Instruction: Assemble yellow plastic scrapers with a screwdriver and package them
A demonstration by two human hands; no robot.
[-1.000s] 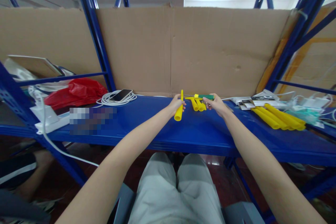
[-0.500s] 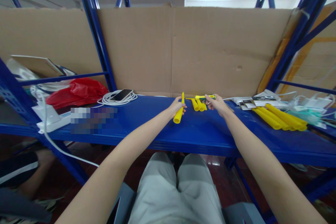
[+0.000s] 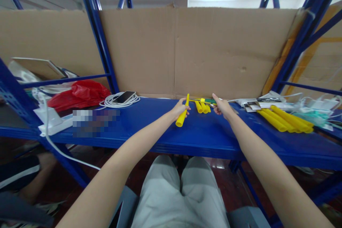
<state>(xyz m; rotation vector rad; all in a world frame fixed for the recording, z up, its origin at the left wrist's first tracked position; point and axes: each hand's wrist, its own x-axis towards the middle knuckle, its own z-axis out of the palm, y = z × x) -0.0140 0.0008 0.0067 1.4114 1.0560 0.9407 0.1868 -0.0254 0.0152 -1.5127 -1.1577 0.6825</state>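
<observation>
Over the mid part of the blue shelf (image 3: 192,139), left hand (image 3: 181,109) has its fingers clamped round a yellow tube (image 3: 182,118), wide round end toward the near side, thin flat end up/far. Prob held like that b/c it leaves the flat bit free for the screwdriver (image 3: 209,100), whose shaft runs in from the right; can't tell if the tip touches. Right hand (image 3: 222,108) is at the handle, thumb sticking up apart from the curled fingers, so imo the hold's loose, but tbh can't tell if the fingertips press on it. Three-ish more yellow pieces (image 3: 199,107) lie just beyond, between the hands, handy for either. Bigger yellow pile (image 3: 285,120) is parked well to the right, prob to keep elbow room. Far side: cardboard (image 3: 173,53), looks like a makeshift backstop.
</observation>
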